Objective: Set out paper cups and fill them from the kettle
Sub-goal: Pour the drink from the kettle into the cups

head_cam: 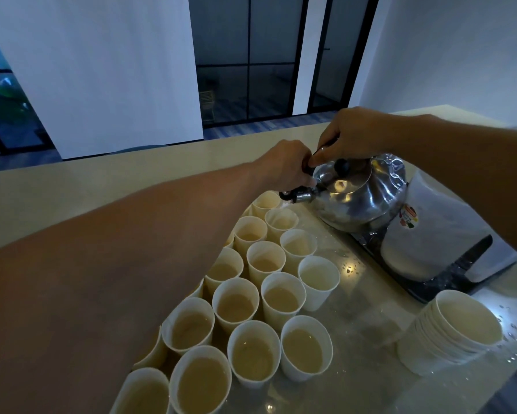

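Observation:
A shiny steel kettle (361,195) with a black lid knob stands at the far end of the cup rows, its black-capped spout (294,196) over the farthest cups. My right hand (352,134) grips the kettle's handle from above. My left hand (284,170) is curled round the dark front end of the handle, just above the spout. Several white paper cups (236,306) stand in close rows on the glossy table (367,321); most hold pale liquid. One cup (318,280) in the right row looks empty. My left forearm hides the cups on the left.
A stack of nested paper cups (451,333) stands at the near right. A white plastic container (430,237) with a coloured label lies on a dark tray (448,282) behind the kettle. Water drops speckle the table. A pale counter edge runs along the back.

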`<state>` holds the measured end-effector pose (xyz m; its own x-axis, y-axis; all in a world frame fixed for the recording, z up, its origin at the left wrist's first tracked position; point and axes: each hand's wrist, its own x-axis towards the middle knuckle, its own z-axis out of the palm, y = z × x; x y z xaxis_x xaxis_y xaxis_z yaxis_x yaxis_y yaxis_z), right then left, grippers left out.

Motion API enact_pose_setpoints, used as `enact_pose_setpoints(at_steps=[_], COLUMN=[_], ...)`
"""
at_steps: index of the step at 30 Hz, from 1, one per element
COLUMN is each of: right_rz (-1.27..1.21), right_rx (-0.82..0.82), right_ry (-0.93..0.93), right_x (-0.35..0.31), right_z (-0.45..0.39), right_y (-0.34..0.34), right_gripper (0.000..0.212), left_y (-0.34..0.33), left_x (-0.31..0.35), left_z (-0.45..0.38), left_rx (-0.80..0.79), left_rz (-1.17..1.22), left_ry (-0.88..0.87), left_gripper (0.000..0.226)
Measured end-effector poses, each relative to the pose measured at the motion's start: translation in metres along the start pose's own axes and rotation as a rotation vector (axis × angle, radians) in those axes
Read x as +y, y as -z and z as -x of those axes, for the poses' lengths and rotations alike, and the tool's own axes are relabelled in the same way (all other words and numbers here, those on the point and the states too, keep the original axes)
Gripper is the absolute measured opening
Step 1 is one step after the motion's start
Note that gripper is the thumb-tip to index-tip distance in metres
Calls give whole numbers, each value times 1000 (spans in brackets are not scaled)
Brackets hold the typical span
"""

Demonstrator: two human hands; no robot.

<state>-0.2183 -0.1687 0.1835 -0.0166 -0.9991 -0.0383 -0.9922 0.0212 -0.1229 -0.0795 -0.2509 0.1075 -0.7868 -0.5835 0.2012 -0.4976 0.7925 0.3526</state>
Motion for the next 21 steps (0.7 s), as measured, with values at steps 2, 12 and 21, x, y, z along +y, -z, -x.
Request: enact_pose_setpoints(at_steps=[2, 12, 21], right_rz=[6, -6, -115], right_rx=[-11, -7, 30], right_ry=[2, -5, -47], right_x=[0, 0, 10], right_z=[0, 0, 6], right_y=[-1, -3, -2], right_gripper=[38, 36, 31], left_y=[-2, -4, -3], left_x=[-1, -2, 1], left_z=[0, -1, -1], left_rx=[4, -4, 50], left_rz=[-5, -6, 4], left_ry=[-6, -2, -36], left_gripper=[22, 23, 22])
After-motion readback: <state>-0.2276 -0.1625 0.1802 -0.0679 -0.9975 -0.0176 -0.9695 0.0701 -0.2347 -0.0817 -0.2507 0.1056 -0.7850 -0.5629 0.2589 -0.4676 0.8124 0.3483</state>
